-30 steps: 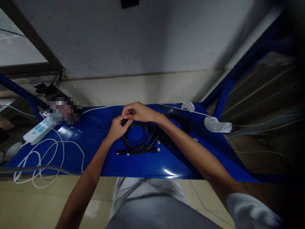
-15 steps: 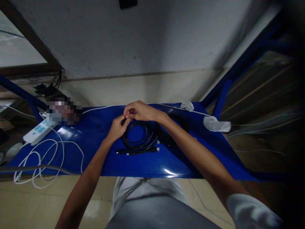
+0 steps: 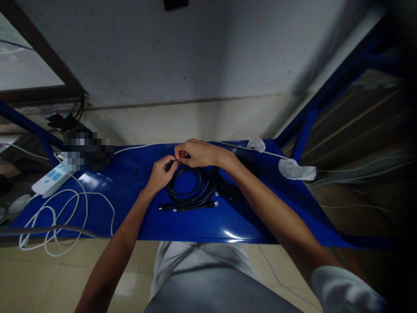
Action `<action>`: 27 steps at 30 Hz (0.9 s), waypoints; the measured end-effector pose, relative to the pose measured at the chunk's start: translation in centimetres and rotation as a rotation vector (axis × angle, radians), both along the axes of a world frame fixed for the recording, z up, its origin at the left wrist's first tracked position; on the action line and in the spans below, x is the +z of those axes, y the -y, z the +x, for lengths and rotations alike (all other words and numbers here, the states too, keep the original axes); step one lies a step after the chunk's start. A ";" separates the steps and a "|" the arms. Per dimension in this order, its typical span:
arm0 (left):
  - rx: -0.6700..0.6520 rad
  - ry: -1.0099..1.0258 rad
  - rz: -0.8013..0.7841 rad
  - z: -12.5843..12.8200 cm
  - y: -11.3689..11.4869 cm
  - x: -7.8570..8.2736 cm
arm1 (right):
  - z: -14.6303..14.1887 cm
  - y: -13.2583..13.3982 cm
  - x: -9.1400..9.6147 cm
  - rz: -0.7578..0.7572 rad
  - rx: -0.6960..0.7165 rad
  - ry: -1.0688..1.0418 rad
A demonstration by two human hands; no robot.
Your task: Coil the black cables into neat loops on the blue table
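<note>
Fingertips of my left hand (image 3: 160, 174) and my right hand (image 3: 198, 153) meet in a pinch over the far side of the blue table (image 3: 192, 228). Whatever lies between them is too small and dark to name. Just below the hands rests a coiled black cable (image 3: 192, 200), its plug ends lying along the near side of the coil. Partly behind my right forearm is a second dark coil (image 3: 224, 184), with a light plug end beside it.
A white power strip (image 3: 50, 180) lies at the left, with a looped white cable (image 3: 54, 213) hanging over the front edge. Crumpled white plastic (image 3: 296, 169) sits at the right end. A wall (image 3: 156, 121) and blue frame posts (image 3: 302, 134) bound the table.
My right hand has shifted slightly to the right, and its fingertips have drawn a little away from my left hand's. The coiled cables have stayed put.
</note>
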State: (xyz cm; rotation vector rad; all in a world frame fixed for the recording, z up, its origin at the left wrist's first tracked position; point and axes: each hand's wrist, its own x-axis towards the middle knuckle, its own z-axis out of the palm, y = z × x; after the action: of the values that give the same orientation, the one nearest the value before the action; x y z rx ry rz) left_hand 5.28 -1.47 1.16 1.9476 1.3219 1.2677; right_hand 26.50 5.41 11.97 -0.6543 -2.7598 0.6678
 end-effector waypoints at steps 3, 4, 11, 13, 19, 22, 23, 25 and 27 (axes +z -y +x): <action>-0.008 -0.010 0.007 -0.1 0.0 -0.2 | -0.2 0.6 0.2 0.019 -0.027 0.059; -0.011 -0.016 0.014 -0.2 0.0 -0.2 | -0.3 0.8 0.2 0.032 -0.035 0.067; -0.003 0.045 0.016 -0.1 0.0 -0.4 | -0.7 1.2 0.6 -0.028 -0.068 0.110; -0.003 0.095 0.003 0.0 0.1 -0.4 | -0.5 1.1 0.6 -0.053 -0.059 0.101; -0.002 0.161 -0.004 0.3 0.2 0.1 | -0.6 0.5 -0.3 -0.102 -0.008 0.040; 0.022 0.189 -0.021 0.3 0.2 0.2 | -0.8 0.5 -0.5 -0.134 0.046 -0.031; 0.033 0.200 -0.026 0.4 0.2 0.2 | -0.9 0.5 -0.6 -0.142 0.062 -0.049; 0.042 0.226 -0.030 0.4 0.2 0.2 | -1.0 0.5 -0.5 -0.140 0.083 -0.067; 0.038 0.256 -0.036 0.5 0.1 0.3 | -1.1 0.5 -0.6 -0.103 0.085 -0.076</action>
State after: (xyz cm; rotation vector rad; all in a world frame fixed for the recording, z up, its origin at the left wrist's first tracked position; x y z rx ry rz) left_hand 5.73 -1.60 1.45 1.6778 1.2475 1.4461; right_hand 25.43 4.91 11.39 -0.5225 -2.7101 0.8393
